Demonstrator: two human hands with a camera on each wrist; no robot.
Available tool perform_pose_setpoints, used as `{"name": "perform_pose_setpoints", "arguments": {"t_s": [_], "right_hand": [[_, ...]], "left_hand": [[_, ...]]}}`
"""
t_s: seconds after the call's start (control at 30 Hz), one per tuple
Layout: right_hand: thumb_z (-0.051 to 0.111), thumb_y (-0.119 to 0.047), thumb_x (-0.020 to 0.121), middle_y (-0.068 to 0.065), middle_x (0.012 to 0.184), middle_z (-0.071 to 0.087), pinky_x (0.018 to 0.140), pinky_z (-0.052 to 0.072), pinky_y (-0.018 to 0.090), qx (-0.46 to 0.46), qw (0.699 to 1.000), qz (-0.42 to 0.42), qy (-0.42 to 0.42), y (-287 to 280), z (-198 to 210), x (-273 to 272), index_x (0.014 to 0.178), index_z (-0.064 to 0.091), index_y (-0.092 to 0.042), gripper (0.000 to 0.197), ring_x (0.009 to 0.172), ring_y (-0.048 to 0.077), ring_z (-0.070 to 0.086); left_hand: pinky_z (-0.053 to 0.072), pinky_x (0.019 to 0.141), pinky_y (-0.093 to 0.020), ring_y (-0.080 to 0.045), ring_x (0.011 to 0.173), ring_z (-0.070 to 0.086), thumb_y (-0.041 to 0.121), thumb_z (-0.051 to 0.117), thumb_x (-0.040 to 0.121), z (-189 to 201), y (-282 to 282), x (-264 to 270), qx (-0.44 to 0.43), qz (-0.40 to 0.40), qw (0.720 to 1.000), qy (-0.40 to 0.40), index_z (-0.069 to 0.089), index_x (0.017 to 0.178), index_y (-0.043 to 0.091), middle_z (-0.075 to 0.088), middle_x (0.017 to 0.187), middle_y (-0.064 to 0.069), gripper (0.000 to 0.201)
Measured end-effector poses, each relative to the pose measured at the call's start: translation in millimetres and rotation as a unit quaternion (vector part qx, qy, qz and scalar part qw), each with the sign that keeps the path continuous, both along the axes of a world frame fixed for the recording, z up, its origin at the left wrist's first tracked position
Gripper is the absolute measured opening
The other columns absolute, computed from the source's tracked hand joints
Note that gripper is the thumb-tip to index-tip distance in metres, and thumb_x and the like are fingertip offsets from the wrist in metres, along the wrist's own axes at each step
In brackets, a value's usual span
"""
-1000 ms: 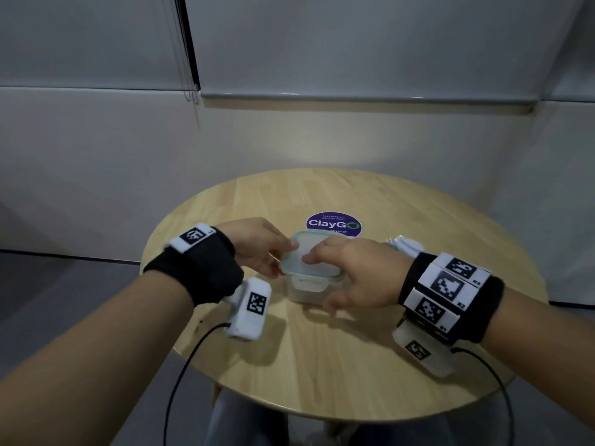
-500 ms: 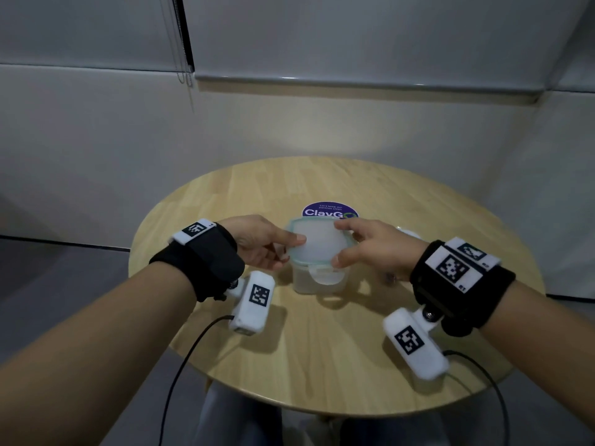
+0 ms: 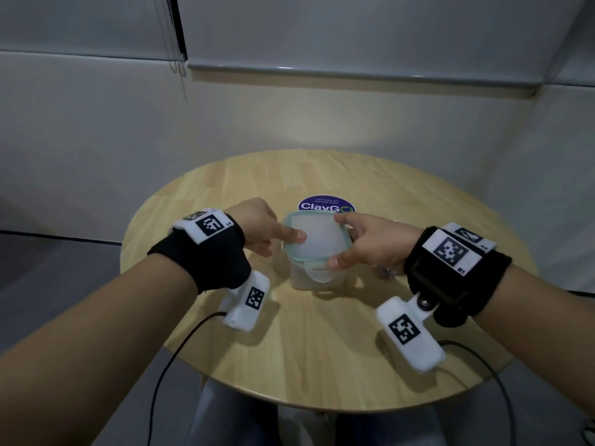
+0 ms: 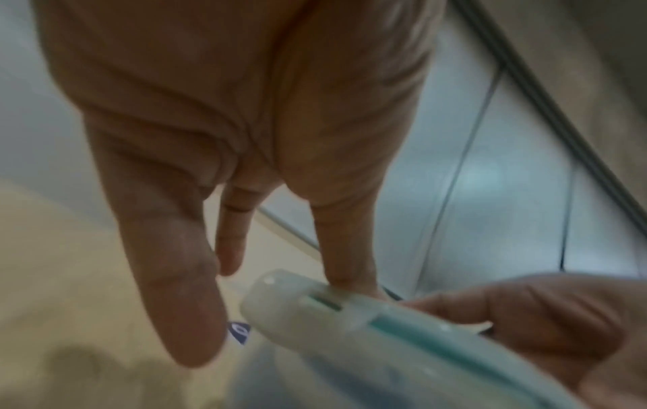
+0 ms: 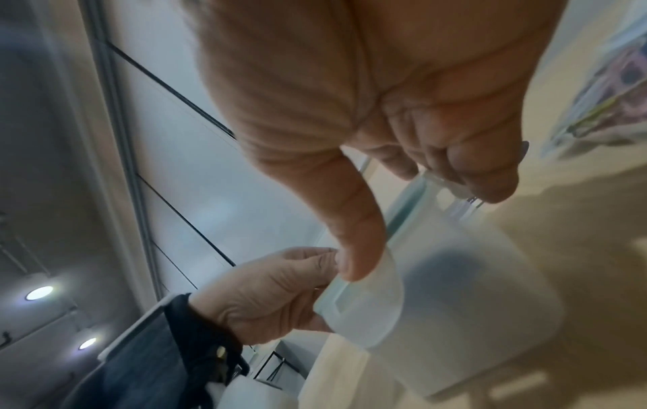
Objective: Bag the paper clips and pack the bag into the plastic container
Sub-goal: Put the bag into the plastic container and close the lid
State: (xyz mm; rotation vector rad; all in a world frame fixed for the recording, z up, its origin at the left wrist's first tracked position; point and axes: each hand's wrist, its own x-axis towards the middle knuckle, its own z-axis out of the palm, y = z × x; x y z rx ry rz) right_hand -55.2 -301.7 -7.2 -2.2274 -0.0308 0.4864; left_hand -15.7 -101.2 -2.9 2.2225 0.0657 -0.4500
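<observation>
A clear plastic container (image 3: 317, 280) stands mid-table. Its frosted lid (image 3: 314, 238), edged with a teal seal, sits tilted over the opening. My right hand (image 3: 336, 239) pinches the lid, thumb on the near flap and forefinger on the far edge. My left hand (image 3: 281, 241) lays a straight forefinger on the lid's left side; the left wrist view shows its thumb free of the lid (image 4: 350, 318). Small dark metal bits (image 3: 386, 272), perhaps paper clips, lie by my right wrist. A clear bag (image 5: 602, 91) with colourful contents shows blurred in the right wrist view.
The round wooden table (image 3: 322, 349) carries a purple ClayGo sticker (image 3: 325, 206) just behind the container. Grey walls close in beyond the far rim. Camera cables hang off the near edge by both wrists.
My right hand went from lying flat on the lid to pinching its edges, and the lid now sits tilted. My left forefinger has slid onto the lid's top.
</observation>
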Motion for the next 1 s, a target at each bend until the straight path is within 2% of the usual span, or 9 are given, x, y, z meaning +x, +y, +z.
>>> {"name": "perform_pose_setpoints", "arguments": {"t_s": [0.1, 0.23, 0.37, 0.43, 0.53, 0.63, 0.73, 0.87, 1.0], "right_hand": [[0.081, -0.018, 0.049, 0.009, 0.118, 0.066, 0.099, 0.048, 0.042, 0.023, 1.0, -0.018, 0.002, 2.4, 0.5, -0.5, 0.137, 0.039, -0.019, 0.098, 0.108, 0.029, 0.063], [0.08, -0.002, 0.063, 0.014, 0.114, 0.067, 0.098, 0.049, 0.045, 0.039, 0.998, -0.049, -0.005, 5.4, -0.2, 1.2, 0.134, 0.045, -0.015, 0.08, 0.106, 0.031, 0.064], [0.082, -0.012, 0.067, 0.007, 0.124, 0.06, 0.102, 0.046, 0.04, -0.003, 0.999, 0.0, -0.031, 4.6, 0.1, -4.6, 0.147, 0.028, -0.02, 0.096, 0.113, 0.025, 0.059], [0.082, -0.027, 0.069, 0.001, 0.135, 0.051, 0.103, 0.044, 0.033, -0.098, 0.991, 0.06, -0.064, 7.0, 3.9, -14.0, 0.15, 0.02, -0.02, 0.103, 0.119, 0.019, 0.054], [0.078, -0.046, 0.067, 0.002, 0.135, 0.052, 0.093, 0.045, 0.026, -0.225, 0.961, 0.082, -0.136, 15.6, 12.2, -29.9, 0.146, 0.03, -0.022, 0.095, 0.117, 0.018, 0.053], [0.073, -0.053, 0.067, 0.001, 0.108, 0.06, 0.072, 0.046, 0.029, -0.292, 0.934, 0.088, -0.184, 25.3, 18.0, -37.2, 0.126, 0.05, -0.022, 0.07, 0.097, 0.02, 0.058], [0.066, -0.051, 0.068, -0.002, 0.084, 0.052, 0.059, 0.036, 0.028, -0.348, 0.903, 0.099, -0.232, 33.2, 18.8, -39.7, 0.103, 0.054, -0.021, 0.047, 0.077, 0.021, 0.053], [0.065, -0.05, 0.068, -0.003, 0.08, 0.047, 0.048, 0.026, 0.024, -0.359, 0.895, 0.117, -0.238, 31.9, 17.8, -33.0, 0.092, 0.046, -0.023, 0.04, 0.074, 0.021, 0.048], [0.069, -0.046, 0.066, -0.002, 0.087, 0.055, 0.053, 0.033, 0.026, -0.341, 0.902, 0.144, -0.22, 23.8, 19.6, -22.4, 0.108, 0.055, -0.023, 0.05, 0.079, 0.02, 0.054]], "left_hand": [[0.06, 0.082, -0.034, -0.017, 0.066, 0.071, 0.037, 0.085, 0.073, 5.3, -0.9, 1.9, 0.041, -0.013, 0.999, -0.02, 0.071, 0.099, 0.001, 0.076, 0.087, -0.013, 0.047], [0.061, 0.068, -0.024, -0.02, 0.069, 0.071, 0.011, 0.081, 0.079, 12.1, -8.3, 0.0, -0.01, -0.012, 1.0, 0.001, 0.066, 0.116, -0.006, 0.074, 0.088, -0.016, 0.043], [0.061, 0.061, -0.025, -0.021, 0.071, 0.069, -0.005, 0.073, 0.082, 14.6, -7.6, 1.7, -0.086, -0.01, 0.995, 0.046, 0.035, 0.151, 0.017, 0.067, 0.086, -0.01, 0.082], [0.062, 0.067, -0.028, -0.021, 0.075, 0.071, -0.003, 0.07, 0.084, 16.4, -7.0, 3.4, -0.089, -0.037, 0.993, 0.076, 0.042, 0.148, 0.024, 0.07, 0.097, -0.012, 0.075], [0.062, 0.065, -0.033, -0.026, 0.079, 0.073, 0.002, 0.067, 0.085, 18.4, -8.6, 10.4, -0.065, -0.068, 0.991, 0.099, 0.053, 0.137, 0.024, 0.07, 0.105, -0.016, 0.058], [0.057, 0.052, -0.026, -0.019, 0.064, 0.073, 0.013, 0.069, 0.087, 21.1, -16.6, 15.4, -0.03, -0.094, 0.991, 0.09, 0.061, 0.123, 0.02, 0.072, 0.09, -0.009, 0.037], [0.055, 0.049, -0.023, -0.014, 0.055, 0.072, 0.026, 0.068, 0.089, 21.0, -24.7, 16.8, 0.03, -0.119, 0.989, 0.086, 0.065, 0.109, 0.022, 0.071, 0.085, -0.003, 0.021], [0.055, 0.044, -0.026, -0.016, 0.05, 0.07, 0.016, 0.06, 0.095, 22.0, -24.1, 19.5, -0.007, -0.137, 0.983, 0.118, 0.057, 0.125, 0.022, 0.066, 0.091, -0.007, 0.03], [0.056, 0.044, -0.029, -0.02, 0.046, 0.066, 0.01, 0.058, 0.096, 23.2, -20.8, 26.1, -0.004, -0.146, 0.98, 0.133, 0.053, 0.127, 0.023, 0.066, 0.084, -0.011, 0.035]]}}
